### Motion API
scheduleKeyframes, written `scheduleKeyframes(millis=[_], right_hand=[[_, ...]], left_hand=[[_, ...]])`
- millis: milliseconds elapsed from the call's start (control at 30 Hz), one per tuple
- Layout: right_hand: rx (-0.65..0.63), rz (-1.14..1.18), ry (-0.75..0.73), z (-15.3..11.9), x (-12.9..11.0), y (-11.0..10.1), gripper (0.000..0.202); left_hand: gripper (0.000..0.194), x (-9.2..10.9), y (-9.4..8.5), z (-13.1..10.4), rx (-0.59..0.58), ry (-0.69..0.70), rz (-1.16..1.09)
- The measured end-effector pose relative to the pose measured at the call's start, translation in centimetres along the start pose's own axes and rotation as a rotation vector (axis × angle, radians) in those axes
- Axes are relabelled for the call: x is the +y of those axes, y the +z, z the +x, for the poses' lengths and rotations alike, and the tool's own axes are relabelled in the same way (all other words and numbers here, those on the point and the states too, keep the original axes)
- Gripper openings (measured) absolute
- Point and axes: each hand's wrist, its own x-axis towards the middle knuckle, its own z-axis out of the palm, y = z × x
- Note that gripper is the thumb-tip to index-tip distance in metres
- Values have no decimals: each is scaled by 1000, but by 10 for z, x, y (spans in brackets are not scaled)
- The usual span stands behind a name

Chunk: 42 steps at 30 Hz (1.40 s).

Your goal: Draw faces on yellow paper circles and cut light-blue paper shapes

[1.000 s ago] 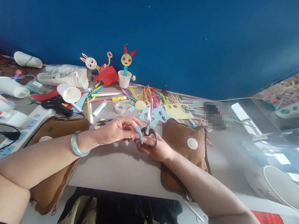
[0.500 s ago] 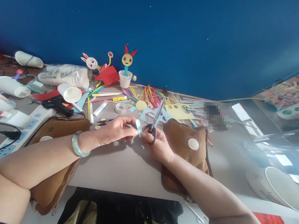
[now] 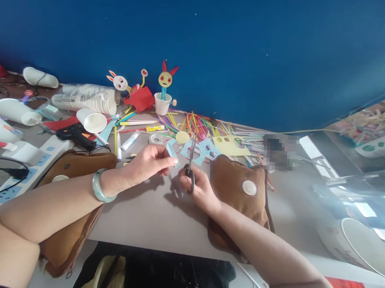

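Note:
Between the thumb and fingers of my left hand is a small light blue paper piece, held upright. My right hand is closed round the black handles of a pair of scissors, whose blades point away from me and look nearly closed. The scissors are apart from the paper piece, a little to its right. Behind them on the table lie a light blue sheet with round holes and a yellow sheet with holes.
Brown cushions flank my hands. At the left are a power strip, a black glue gun and paper cups. Colourful sticks and a rabbit-eared figure in a cup stand or lie near the blue wall.
My hands have moved apart, the left one slightly leftward with the paper piece. In my right hand the scissors have turned more upright and shifted left, away from the paper.

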Motion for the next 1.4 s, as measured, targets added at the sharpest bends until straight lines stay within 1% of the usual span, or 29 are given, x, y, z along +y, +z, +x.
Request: scheduleKeyframes(millis=[133,233,333,500,700,1100,1400], right_hand=[[-98,-124,-1,-2,1,0,57],[-151,-197,9,-3,-1,1,56],[-181,-212,29,-3,-2,2,53],[-187,-243,39,-2,-2,2,52],[-205,-223,54,-2,-1,2,52],[-201,-212,97,-2,0,3,53],[-210,-200,60,-2,6,2,60]], left_hand=[[26,4,-3,2,45,32,-62],[21,3,-4,3,57,48,-114],[19,2,-5,4,51,88,-150],[18,2,-7,6,69,97,-141],[16,3,-7,5,75,92,-106],[20,4,-7,5,97,104,-101],[21,5,-6,5,95,98,-108]])
